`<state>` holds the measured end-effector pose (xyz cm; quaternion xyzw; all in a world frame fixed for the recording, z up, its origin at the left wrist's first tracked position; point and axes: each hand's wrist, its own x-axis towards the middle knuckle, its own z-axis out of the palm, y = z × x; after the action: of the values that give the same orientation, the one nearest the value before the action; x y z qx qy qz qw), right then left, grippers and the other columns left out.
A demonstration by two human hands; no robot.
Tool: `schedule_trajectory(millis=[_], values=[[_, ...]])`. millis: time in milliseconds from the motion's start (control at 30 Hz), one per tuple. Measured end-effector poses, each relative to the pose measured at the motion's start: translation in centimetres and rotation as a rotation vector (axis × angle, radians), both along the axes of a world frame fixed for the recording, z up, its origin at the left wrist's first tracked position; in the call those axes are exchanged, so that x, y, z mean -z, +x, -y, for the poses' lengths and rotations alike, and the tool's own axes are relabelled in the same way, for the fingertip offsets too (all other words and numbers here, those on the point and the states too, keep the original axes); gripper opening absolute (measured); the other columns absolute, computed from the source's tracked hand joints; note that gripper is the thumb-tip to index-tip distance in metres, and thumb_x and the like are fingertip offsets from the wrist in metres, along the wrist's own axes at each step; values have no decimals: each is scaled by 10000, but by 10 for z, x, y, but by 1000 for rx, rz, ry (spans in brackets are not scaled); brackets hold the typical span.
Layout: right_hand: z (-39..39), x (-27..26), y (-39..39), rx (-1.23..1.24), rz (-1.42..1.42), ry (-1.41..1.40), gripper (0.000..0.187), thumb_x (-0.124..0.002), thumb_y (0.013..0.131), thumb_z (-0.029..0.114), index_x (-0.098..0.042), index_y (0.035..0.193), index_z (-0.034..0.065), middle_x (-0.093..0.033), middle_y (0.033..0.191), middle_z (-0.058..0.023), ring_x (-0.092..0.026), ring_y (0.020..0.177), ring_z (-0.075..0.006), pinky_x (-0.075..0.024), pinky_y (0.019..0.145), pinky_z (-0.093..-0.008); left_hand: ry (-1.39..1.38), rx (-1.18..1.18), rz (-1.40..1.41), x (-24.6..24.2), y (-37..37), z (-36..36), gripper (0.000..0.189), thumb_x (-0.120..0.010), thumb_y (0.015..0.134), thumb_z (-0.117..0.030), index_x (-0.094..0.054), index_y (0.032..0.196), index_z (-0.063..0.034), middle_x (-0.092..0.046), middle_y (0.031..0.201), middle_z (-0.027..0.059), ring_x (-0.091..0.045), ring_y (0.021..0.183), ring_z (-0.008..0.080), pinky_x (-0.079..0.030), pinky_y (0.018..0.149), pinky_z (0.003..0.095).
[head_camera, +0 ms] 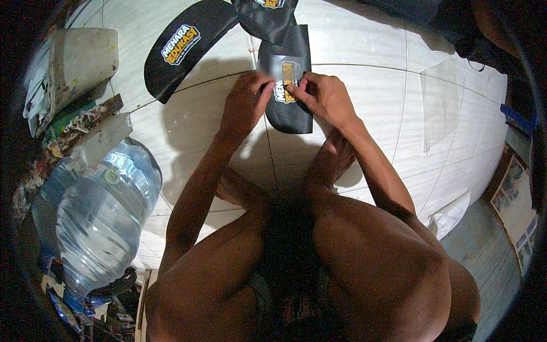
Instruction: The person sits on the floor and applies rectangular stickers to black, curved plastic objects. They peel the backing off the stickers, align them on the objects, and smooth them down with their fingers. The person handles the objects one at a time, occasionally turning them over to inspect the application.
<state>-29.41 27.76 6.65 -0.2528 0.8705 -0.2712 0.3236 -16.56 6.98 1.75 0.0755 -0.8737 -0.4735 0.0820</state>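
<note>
On the tiled floor before me lies a black fabric piece with a rounded end and a printed white and orange logo. A clear film lies over part of that print. My left hand is at the film's left edge, thumb and forefinger close together; a blurred patch hides what lies between them. My right hand rests at the right edge of the piece, its thumb on the print. A similar black piece with a logo lies up and to the left, and another overlaps at the top.
A large clear plastic water bottle lies at the left, below stained flat plates and a crusted strip. A translucent sheet lies on the floor at the right. White plastic is by my right knee. Dark cloth covers the upper right.
</note>
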Motion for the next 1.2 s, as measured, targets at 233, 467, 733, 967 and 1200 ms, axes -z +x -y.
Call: schedule_trajectory(millis=[233, 467, 733, 967, 1200], values=[[5, -26, -5, 341, 218, -346, 337, -839, 975, 197, -721, 1253, 47, -714, 1020, -36, -649, 957, -144, -535, 867, -339, 124, -251, 90, -34, 3, 25, 133, -703, 1052, -167, -738, 1037, -40, -743, 1020, 152, -740, 923, 313, -584, 846, 421], [72, -75, -7, 216, 569, -207, 153, -814, 1015, 168, -814, 1046, 18, -807, 976, -71, -729, 822, -106, -579, 700, -283, 664, -207, 298, -75, 10, 41, 272, -732, 1059, -261, -692, 1040, 7, -738, 875, 116, -764, 821, 220, -598, 751, 371], [125, -104, -23, 178, 271, -673, 196, -769, 1015, 72, -724, 1196, 12, -798, 997, -39, -677, 833, -76, -572, 789, -278, -622, -811, -792, -251, -5, 227, 147, -791, 959, -85, -713, 1066, -20, -751, 1015, 132, -722, 948, 291, -566, 889, 410], [64, -81, 7, -20, -6, -350, 188, -800, 973, 113, -748, 1103, -13, -777, 988, -134, -762, 884, -213, -588, 836, -350, -724, -787, 177, -212, -18, 364, 516, -558, 1120, -456, -777, 1251, -8, -762, 1135, 328, -710, 1120, 542, -552, 993, 559], [5, -19, -54, 45, -415, -168, 459, -809, 977, 226, -670, 1345, -11, -661, 1300, -221, -647, 1219, -399, -528, 1051, -471, -1018, -1031, -391, -226, -44, 255, 381, -693, 1093, -344, -775, 1175, 18, -739, 1118, 248, -708, 1031, 449, -552, 972, 522]])
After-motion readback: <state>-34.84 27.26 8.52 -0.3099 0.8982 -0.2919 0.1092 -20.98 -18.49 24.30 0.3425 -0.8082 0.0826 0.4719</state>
